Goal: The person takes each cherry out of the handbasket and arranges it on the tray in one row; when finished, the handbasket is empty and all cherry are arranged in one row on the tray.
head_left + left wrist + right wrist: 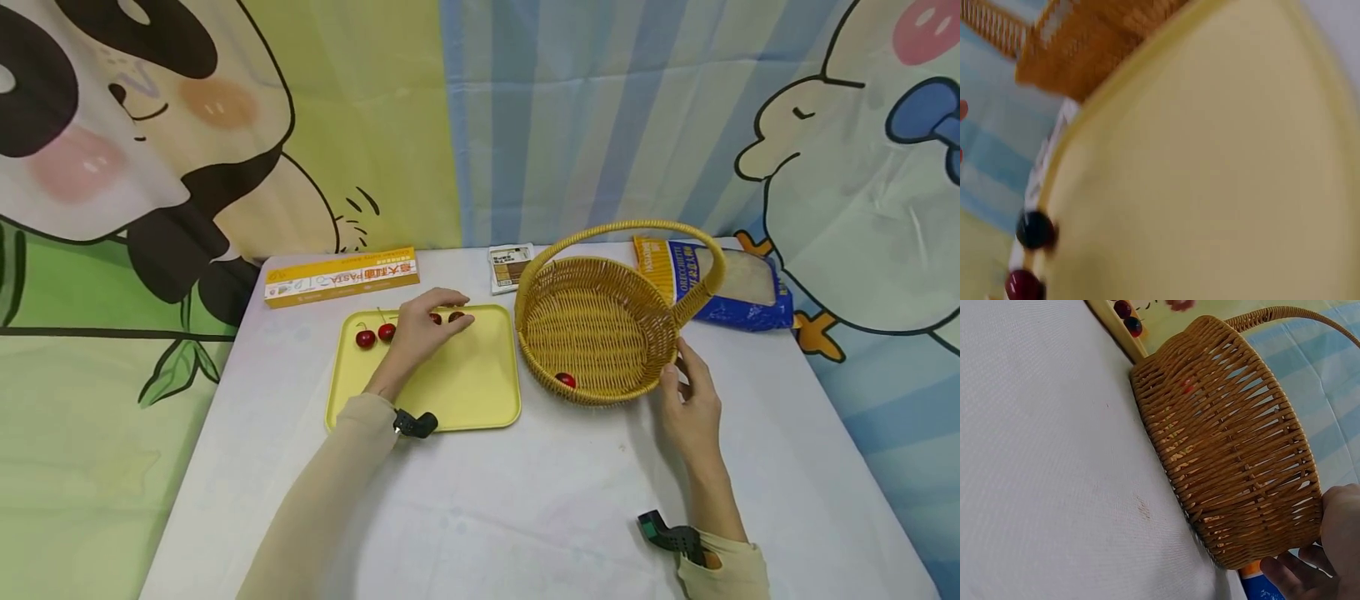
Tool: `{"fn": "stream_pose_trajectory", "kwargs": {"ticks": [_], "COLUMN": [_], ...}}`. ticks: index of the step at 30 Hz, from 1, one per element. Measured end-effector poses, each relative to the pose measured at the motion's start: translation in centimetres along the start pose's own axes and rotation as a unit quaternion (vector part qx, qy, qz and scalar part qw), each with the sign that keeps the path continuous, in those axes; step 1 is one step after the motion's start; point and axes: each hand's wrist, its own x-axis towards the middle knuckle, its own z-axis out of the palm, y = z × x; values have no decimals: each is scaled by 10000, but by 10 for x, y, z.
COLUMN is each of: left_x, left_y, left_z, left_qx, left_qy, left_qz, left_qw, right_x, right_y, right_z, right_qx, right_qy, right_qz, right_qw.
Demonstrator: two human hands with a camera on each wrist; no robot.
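Note:
My left hand (422, 327) hovers over the yellow tray (480, 408), thumb and fingers apart with nothing between them. Just beyond the fingers lie two dark cherries (456, 317), which also show at the tray's edge in the left wrist view (1035, 229). Behind the hand, on the tray's left side, sit red cherries with stems (365, 339). To the right stands a wicker basket (592, 325) with a tall handle; one cherry (566, 380) rests inside it. My right hand (693, 404) holds the basket's right side, its fingers partly hidden behind the wicker (1229, 450).
A yellow pasta box (341, 277) lies at the back left. A small packet (510, 268) is behind the tray. Behind the basket's right side rests a blue and yellow pasta bag (738, 283). A printed curtain (540, 125) hangs along the table's back.

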Motion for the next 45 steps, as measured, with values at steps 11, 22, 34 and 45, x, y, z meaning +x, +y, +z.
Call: {"fn": "stream_pose_trajectory", "kwargs": {"ticks": [11, 22, 34, 45], "left_x": [-4, 42, 64, 60], "left_y": [80, 90, 102, 92], "left_z": [60, 106, 116, 122], "left_qx": [-248, 1129, 1783, 1034], "left_qy": [-1041, -4003, -5117, -4815], "left_qz": [1867, 425, -462, -468], "left_qw": [9766, 9084, 8392, 8691], "right_x": [-1, -1, -1, 0], "right_y": [-1, -2, -9, -1], "right_z": [0, -1, -1, -2], "right_qx": [-6, 52, -3, -47], "right_qy": [20, -125, -169, -144], "right_qz": [44, 82, 161, 153], "right_qw": [10000, 9999, 9997, 9998]}}
